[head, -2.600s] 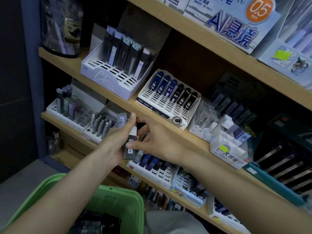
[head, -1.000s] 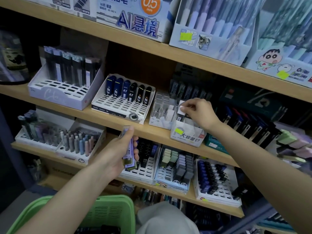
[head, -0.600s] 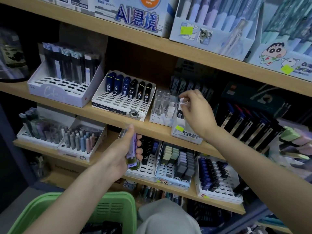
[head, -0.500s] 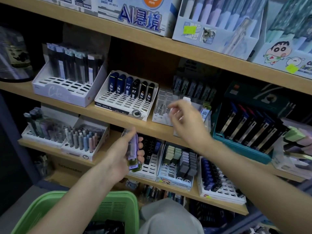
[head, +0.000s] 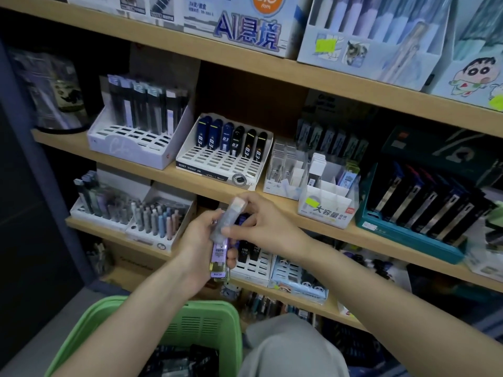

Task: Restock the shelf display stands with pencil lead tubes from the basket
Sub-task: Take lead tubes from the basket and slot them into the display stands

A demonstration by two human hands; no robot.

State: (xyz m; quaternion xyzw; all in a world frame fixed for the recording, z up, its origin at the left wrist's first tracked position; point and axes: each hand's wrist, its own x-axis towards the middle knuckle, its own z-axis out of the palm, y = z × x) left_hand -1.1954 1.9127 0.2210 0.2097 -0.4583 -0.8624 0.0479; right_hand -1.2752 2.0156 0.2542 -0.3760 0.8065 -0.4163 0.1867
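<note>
Gripping a few purple lead tubes [head: 219,254] in the left hand [head: 196,240], just above one green basket [head: 89,317]. Pinching one pale tube [head: 232,214] with the right hand [head: 268,227], hands close together. Facing six dark tubes [head: 231,140] in one white stand [head: 215,165].

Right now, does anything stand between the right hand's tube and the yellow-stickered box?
Nothing visible does. The right hand pinches the tube in open air, lower left of the box, whose top is open.

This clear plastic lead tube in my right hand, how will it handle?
Likely stiff and light: the clear plastic lead tube sits straight, pinched by the right hand. Smooth plastic, so probably slippery. Slim and tall, it may tip outside a slot.
</note>
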